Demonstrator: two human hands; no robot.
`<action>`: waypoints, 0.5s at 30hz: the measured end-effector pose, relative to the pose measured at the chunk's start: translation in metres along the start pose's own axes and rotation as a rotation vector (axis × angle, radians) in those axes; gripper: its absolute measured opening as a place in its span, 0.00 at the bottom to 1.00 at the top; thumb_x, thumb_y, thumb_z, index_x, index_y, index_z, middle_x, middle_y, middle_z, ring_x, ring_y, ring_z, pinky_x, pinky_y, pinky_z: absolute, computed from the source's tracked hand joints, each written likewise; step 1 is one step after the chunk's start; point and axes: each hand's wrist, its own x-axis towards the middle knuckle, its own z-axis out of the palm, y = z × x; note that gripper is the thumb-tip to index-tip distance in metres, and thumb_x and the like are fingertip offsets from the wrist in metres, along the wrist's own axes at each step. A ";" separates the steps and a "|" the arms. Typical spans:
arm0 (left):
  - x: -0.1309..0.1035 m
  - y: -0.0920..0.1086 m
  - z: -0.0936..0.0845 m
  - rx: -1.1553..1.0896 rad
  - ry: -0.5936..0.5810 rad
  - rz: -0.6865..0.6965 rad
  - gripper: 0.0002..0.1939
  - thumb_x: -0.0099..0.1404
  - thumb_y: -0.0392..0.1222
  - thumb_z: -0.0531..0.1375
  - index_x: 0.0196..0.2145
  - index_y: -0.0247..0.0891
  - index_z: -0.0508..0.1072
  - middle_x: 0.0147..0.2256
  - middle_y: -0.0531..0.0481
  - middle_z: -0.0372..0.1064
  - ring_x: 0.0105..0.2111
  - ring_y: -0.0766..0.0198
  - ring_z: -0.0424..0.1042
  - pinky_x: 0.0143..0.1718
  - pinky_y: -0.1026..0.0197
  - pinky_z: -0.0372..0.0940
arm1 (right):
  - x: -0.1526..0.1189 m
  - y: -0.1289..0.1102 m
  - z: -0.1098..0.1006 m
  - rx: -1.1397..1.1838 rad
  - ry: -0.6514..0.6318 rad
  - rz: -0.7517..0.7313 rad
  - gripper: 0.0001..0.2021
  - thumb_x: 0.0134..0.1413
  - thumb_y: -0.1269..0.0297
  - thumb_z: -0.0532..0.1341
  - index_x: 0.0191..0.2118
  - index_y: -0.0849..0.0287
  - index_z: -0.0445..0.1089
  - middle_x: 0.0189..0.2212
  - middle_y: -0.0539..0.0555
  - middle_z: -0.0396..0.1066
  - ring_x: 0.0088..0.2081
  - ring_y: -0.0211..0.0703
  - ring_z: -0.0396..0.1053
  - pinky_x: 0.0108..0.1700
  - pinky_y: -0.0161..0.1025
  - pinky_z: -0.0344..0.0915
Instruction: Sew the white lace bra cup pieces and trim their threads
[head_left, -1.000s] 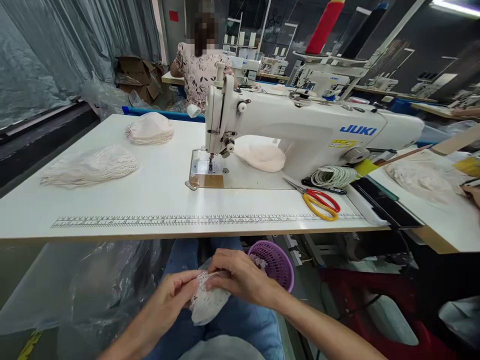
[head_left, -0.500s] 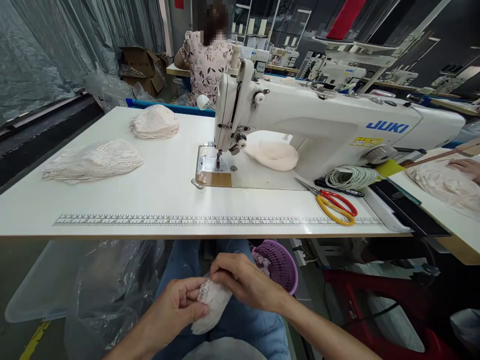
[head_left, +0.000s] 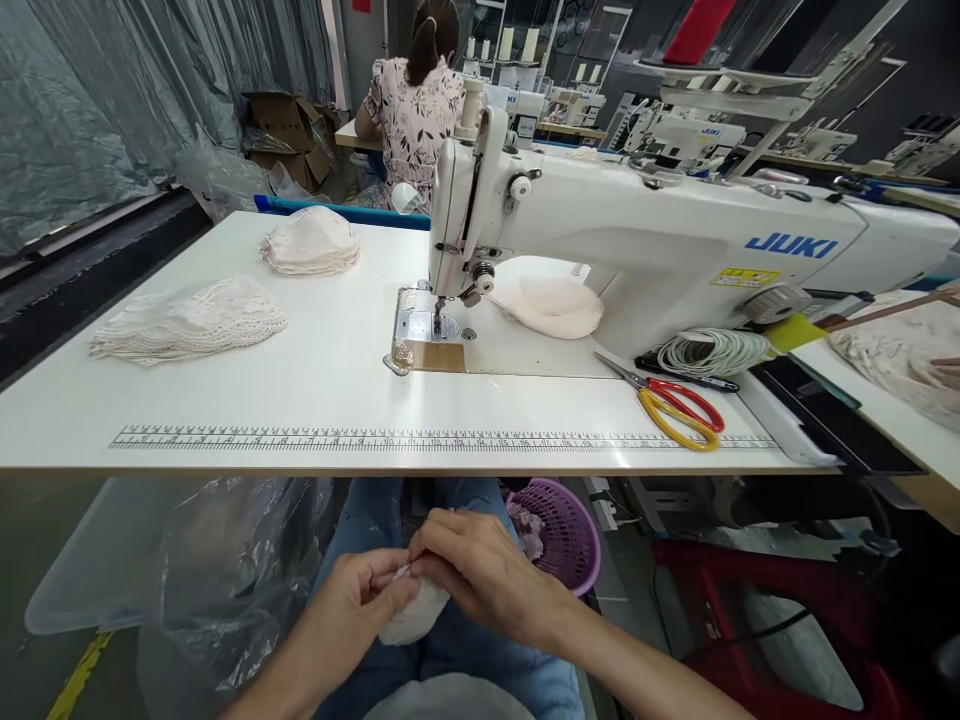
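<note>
A small pale fabric piece (head_left: 414, 612) is held over my lap, below the table's front edge. My left hand (head_left: 358, 600) pinches its left side between thumb and fingers. From the right, my right hand (head_left: 480, 572) grips its upper edge, and the fingertips of both hands nearly meet there. On the table lie a stack of lacy cream pieces (head_left: 195, 322) at the left and a stack of pale pieces (head_left: 310, 242) behind it. Another pale rounded piece (head_left: 551, 306) rests under the arm of the white sewing machine (head_left: 645, 215).
Scissors (head_left: 675, 405) and a coil of pale cord (head_left: 705, 352) lie at the table's right. A purple basket (head_left: 566, 535) stands below, beside my knees. A red stool (head_left: 720, 600) is at lower right. A person (head_left: 420, 110) sits beyond the table.
Both hands have drawn closer together on the fabric, and my right hand has shifted slightly left. Less of the fabric shows between them. The view has shifted slightly.
</note>
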 end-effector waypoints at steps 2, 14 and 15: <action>-0.002 0.001 -0.005 0.009 -0.012 -0.024 0.25 0.57 0.58 0.60 0.41 0.33 0.76 0.26 0.51 0.70 0.25 0.68 0.60 0.27 0.68 0.54 | -0.001 0.003 -0.002 0.097 -0.007 0.048 0.04 0.62 0.67 0.52 0.38 0.59 0.63 0.29 0.49 0.66 0.29 0.35 0.63 0.32 0.31 0.56; -0.011 -0.004 -0.028 -0.025 -0.097 -0.130 0.21 0.54 0.57 0.63 0.31 0.34 0.76 0.26 0.50 0.69 0.27 0.67 0.62 0.29 0.68 0.55 | -0.010 0.013 -0.008 0.356 -0.154 0.084 0.05 0.57 0.68 0.60 0.39 0.60 0.65 0.31 0.51 0.72 0.37 0.38 0.69 0.43 0.35 0.59; -0.011 -0.005 -0.029 -0.034 -0.105 -0.139 0.21 0.54 0.57 0.63 0.33 0.34 0.76 0.28 0.50 0.70 0.28 0.66 0.63 0.30 0.67 0.56 | -0.009 0.013 -0.008 0.354 -0.156 0.074 0.05 0.57 0.67 0.60 0.39 0.60 0.65 0.31 0.51 0.72 0.37 0.38 0.69 0.43 0.35 0.59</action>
